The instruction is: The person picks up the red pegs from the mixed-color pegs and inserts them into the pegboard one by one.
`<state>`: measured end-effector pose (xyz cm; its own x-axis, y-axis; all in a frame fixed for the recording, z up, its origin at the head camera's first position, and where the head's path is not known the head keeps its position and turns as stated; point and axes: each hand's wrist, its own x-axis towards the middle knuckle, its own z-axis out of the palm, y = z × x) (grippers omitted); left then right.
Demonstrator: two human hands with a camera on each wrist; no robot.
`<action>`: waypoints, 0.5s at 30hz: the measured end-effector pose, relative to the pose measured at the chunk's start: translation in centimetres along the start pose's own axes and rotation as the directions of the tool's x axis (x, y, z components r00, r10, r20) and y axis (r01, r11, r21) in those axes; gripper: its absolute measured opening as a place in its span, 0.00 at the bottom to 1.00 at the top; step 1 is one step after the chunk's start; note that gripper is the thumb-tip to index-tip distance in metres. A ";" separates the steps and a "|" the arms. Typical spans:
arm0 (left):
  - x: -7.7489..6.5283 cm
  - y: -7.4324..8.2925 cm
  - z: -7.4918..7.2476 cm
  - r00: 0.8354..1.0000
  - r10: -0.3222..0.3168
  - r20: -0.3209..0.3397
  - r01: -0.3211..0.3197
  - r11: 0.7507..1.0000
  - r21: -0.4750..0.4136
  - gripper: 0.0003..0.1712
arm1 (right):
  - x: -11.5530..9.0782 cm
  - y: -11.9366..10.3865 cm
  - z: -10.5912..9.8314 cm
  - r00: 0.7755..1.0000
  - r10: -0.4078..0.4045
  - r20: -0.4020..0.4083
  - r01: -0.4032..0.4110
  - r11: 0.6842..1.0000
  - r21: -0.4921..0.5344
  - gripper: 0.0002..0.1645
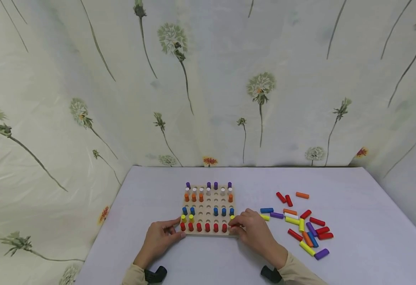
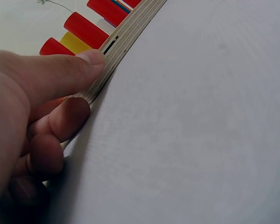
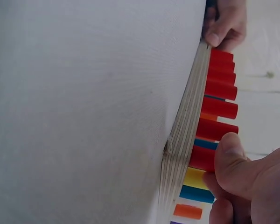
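Presumably for steadiness, the pegboard (image 1: 204, 206) between left hand (image 1: 159, 238) and right hand (image 1: 256, 232) is pinched at a near corner by the former's thumb and fingers, while a red peg (image 3: 202, 157) is gripped between the latter's, seemingly for alignment.

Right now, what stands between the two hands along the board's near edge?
A row of upright red pegs stands in the board between the left hand and the right hand; the head view shows it.
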<state>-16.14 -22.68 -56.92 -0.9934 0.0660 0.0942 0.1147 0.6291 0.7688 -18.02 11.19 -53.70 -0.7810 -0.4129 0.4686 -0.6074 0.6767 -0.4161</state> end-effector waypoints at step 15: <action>0.0 0.0 0.0 1.000 0.000 0.004 0.000 1.000 -0.014 0.29 | 0.3 0.2 -1.9 0.979 -0.056 0.194 0.076 0.992 -0.096 0.18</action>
<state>-16.15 -22.69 -56.86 -0.9933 0.0692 0.0921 0.1152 0.6178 0.7778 -18.12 12.31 -52.17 -0.7590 -0.5607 0.3309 -0.6481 0.6989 -0.3025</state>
